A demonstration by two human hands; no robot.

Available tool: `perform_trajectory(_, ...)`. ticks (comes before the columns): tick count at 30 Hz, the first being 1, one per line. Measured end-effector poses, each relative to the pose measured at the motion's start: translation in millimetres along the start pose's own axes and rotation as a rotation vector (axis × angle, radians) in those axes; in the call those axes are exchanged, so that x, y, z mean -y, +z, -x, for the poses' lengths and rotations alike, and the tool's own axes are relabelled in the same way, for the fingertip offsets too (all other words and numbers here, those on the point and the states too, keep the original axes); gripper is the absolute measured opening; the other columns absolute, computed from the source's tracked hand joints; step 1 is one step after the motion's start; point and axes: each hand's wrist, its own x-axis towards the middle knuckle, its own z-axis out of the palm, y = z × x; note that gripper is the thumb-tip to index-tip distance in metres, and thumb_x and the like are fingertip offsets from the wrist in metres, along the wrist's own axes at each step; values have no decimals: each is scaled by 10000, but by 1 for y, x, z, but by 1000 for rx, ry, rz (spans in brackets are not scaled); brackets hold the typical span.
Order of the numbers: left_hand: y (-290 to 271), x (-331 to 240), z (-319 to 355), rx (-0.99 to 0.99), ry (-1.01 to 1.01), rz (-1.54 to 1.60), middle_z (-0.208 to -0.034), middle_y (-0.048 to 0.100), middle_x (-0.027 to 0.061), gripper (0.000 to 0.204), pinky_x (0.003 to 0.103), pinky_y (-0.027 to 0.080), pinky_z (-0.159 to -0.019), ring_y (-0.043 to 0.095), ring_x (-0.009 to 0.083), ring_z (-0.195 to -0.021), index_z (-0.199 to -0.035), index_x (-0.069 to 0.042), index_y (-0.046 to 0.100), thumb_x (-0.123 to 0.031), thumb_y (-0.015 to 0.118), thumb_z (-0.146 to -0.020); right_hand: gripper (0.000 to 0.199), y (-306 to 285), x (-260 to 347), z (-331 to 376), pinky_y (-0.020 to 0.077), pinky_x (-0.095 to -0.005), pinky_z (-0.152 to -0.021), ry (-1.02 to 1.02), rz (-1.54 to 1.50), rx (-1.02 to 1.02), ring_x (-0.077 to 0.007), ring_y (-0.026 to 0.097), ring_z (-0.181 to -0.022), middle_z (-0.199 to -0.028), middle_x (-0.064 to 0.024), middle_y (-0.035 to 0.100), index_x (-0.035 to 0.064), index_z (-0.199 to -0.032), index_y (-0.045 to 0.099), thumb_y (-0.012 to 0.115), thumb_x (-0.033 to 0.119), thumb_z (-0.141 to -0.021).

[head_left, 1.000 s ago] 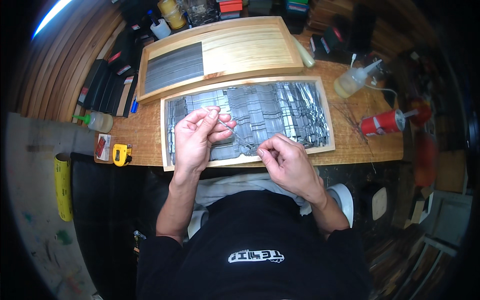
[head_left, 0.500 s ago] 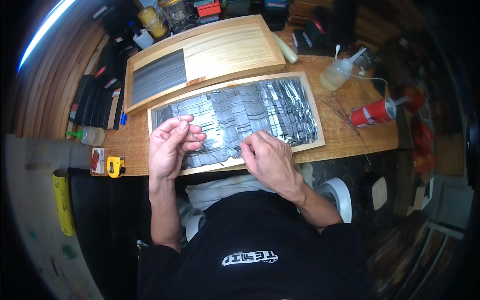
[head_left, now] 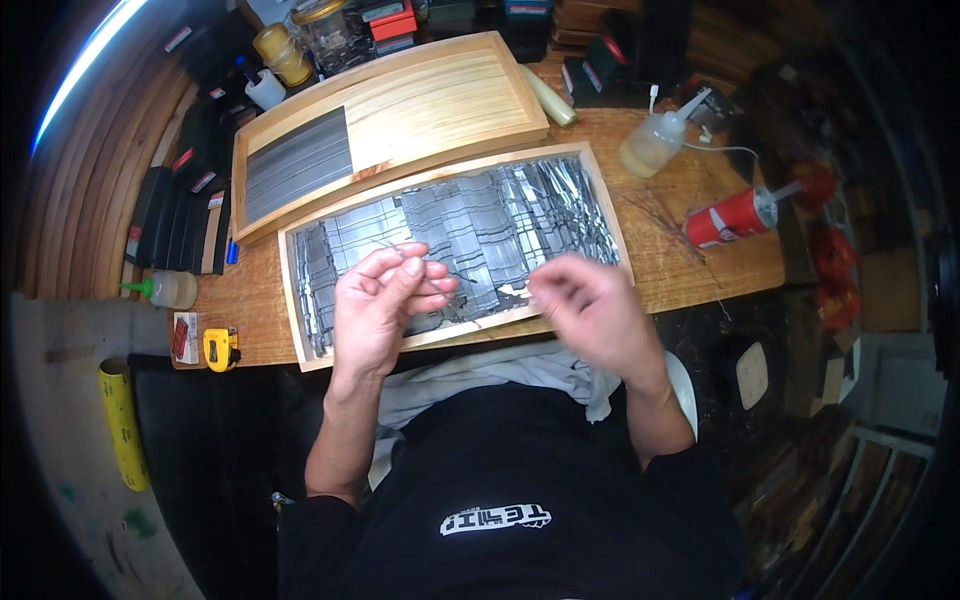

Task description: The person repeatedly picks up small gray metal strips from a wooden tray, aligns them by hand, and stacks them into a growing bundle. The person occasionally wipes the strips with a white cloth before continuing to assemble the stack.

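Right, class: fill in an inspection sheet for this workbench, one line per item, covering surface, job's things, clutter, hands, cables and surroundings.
Surface: wooden bench, scratched near the can.
Job's things: near wooden tray filled with grey metallic strips; far tray partly filled.
Clutter: red can, squeeze bottle, jars, yellow tape measure, small glue bottle.
Hands: left hand pinching something thin; right hand blurred, apparently empty.
Cables: white cord past the bottle.
Surroundings: stacked timber, yellow roll.
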Motion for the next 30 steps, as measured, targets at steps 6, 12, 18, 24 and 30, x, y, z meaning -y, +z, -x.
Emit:
perform_trajectory(6, 37, 21, -1, 35, -24, 58, -1055, 755, 213, 215, 348, 680, -816, 778, 291, -961, -1209, 57, 653, -61, 668, -1029, 181, 24, 0, 17, 525, -221, -599, -72, -15, -30, -77, 694, -709, -923, -100, 779, -28, -1071, 760, 800, 43, -909)
perform_trajectory(12, 52, 36, -1, 34, 36, 17, -1079, 760, 201, 207, 348, 661, -858, 766, 249, -989, -1198, 45, 668, -72, 681, -1028, 129, 15, -7, 11, 561, -279, -632, -166, 12, -107, -158, 721, -730, -896, -114, 766, -33, -1017, 752, 778, 34, -909)
perform_trajectory(18, 61, 24, -17, -20, 203, -640, -1088, 762, 184, 359, 319, 610, -848, 744, 244, -1033, -1254, 66, 673, -157, 758, -985, 109, -54, -15, -14, 573, -300, -749, -123, 224, -256, -170, 721, -807, -914, -116, 775, -10, -1018, 786, 736, 15, -926)
perform_trajectory(24, 87, 27, -45, 172, 605, -1543, -1451, 533, 341, 726, 533, 357, -1157, 440, 421, -1431, -1333, 122, 615, -398, 833, -876, 106, -102, -30, -49, 544, -407, -758, 12, 587, -102, -322, 730, -816, -858, -186, 750, -23, -969, 765, 731, 21, -879)
perform_trajectory(30, 83, 46, -60, 171, 667, -1681, -1530, 429, 387, 824, 599, 258, -1202, 348, 518, -1468, -1354, 159, 581, -494, 785, -894, 110, -103, -32, -59, 547, -424, -779, 19, 650, -89, -348, 737, -842, -861, -202, 745, -15, -966, 769, 728, 34, -877)
